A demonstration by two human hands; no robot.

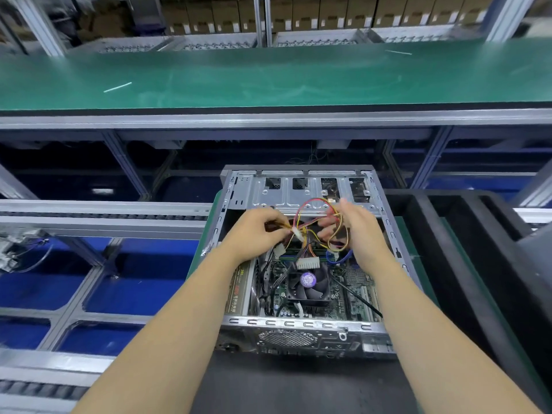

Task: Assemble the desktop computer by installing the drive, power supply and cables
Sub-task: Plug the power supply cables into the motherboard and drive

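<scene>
An open grey computer case [298,325] lies in front of me with the motherboard and its CPU fan [309,283] showing. The power supply [239,289] sits along the case's left side. Above the board, my left hand [257,231] pinches a bundle of red, yellow and black power cables [316,216] close to a white connector [297,233]. My right hand [358,228] holds the looped end of the same bundle. A wide white multi-pin connector [307,262] hangs below the hands. The metal drive cage [301,189] spans the case's far end.
A green conveyor belt [268,76] runs across behind the case, with cardboard boxes beyond it. Roller rails [98,218] and blue bins lie to the left. Black foam trays [466,228] stand to the right. A black mat lies under the case's near edge.
</scene>
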